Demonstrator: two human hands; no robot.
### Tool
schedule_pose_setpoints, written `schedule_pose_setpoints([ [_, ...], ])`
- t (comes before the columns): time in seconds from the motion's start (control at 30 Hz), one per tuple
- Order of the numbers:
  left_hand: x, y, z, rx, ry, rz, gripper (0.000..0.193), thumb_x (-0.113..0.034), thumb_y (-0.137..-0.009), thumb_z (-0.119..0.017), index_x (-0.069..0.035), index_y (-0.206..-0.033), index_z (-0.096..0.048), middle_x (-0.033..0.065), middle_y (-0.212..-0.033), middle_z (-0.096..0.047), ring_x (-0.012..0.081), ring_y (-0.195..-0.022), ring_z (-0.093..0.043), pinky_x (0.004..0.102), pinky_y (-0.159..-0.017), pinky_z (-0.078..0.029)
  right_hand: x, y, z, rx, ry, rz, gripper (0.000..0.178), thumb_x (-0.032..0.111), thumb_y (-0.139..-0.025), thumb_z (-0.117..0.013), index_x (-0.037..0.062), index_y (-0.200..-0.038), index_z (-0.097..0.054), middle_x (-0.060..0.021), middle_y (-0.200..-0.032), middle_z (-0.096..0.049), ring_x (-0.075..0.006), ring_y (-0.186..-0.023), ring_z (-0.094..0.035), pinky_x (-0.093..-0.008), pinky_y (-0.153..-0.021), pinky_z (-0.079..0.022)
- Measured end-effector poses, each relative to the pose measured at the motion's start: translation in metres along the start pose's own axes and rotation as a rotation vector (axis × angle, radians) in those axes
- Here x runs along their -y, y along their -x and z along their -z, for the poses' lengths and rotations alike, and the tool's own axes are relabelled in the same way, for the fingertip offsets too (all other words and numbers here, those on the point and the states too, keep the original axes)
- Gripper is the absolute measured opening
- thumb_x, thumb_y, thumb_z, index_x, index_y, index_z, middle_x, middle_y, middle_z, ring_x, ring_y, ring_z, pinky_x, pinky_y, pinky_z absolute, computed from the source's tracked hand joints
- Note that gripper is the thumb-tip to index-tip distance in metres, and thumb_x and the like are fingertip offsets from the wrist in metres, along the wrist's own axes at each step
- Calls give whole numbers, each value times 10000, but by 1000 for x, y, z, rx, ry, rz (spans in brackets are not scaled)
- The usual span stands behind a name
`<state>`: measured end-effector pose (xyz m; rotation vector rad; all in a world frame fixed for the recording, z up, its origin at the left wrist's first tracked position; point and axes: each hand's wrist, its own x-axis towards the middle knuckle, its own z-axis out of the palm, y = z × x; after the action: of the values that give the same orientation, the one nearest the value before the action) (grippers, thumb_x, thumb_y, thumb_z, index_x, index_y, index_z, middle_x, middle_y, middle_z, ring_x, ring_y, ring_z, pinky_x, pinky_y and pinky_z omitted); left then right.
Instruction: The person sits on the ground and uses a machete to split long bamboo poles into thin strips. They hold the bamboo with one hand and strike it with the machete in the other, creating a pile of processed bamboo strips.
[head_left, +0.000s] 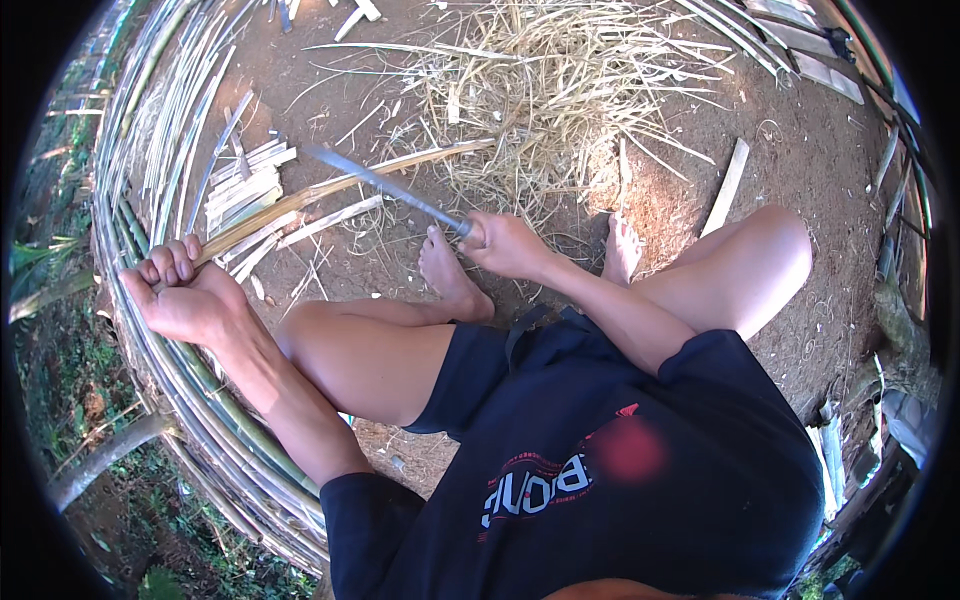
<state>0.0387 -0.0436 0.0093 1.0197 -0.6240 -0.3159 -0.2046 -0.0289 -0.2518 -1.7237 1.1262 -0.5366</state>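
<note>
My left hand (190, 290), palm turned up, has its fingers wrapped round the near end of a long bamboo strip (330, 187). The strip slants away to the right, and its far end reaches the heap of shavings. In my right hand (500, 245) is the handle of a long-bladed knife (385, 185), closed in my fist. Its blade points up and left and crosses above the strip; whether the two touch I cannot tell. The blade is slightly blurred.
A large heap of pale shavings (540, 90) lies ahead of my feet. Short split pieces (245, 190) are stacked beyond my left hand. Long bamboo poles (225, 400) curve along the left side. A flat slat (727, 185) lies near my right knee.
</note>
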Motion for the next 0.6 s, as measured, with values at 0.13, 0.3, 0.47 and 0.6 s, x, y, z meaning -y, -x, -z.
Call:
schedule_pose_setpoints([
  [0.13,-3,1,-5,-3,-69,-20,373,-257,-1054,-296,-140,-701,-326,-18,-574,-274,115,-528,-234,295,-553,-272,-83,-9,-23,-91,45,-196,220,204,-812,-569,14,-892,-647,-200,-698,-655,-352,-677,-671,-442,-660,-536],
  [0.3,5,-2,-1,-59,-139,-73,369,-249,-1047,-287,-175,-686,-283,-40,-569,-241,98,-509,-191,280,-509,-238,-96,-33,12,151,-5,-586,228,217,-806,-561,13,-826,-661,-200,-757,-669,-355,-696,-672,-441,-687,-536],
  [0.47,9,-18,-1,-17,-133,-37,374,-244,-1045,-288,-162,-681,-289,-36,-550,-243,93,-492,-196,272,-495,-224,-107,-14,-28,-56,40,-310,206,197,-810,-578,37,-919,-648,-245,-845,-665,-389,-803,-667,-482,-774,-534],
  [0.6,17,-29,6,-39,-108,-32,367,-248,-1040,-315,-165,-682,-310,-31,-538,-257,97,-482,-207,275,-496,-235,-167,-15,-10,-23,123,-601,194,162,-821,-556,18,-931,-623,-242,-760,-650,-405,-729,-652,-485,-719,-517],
])
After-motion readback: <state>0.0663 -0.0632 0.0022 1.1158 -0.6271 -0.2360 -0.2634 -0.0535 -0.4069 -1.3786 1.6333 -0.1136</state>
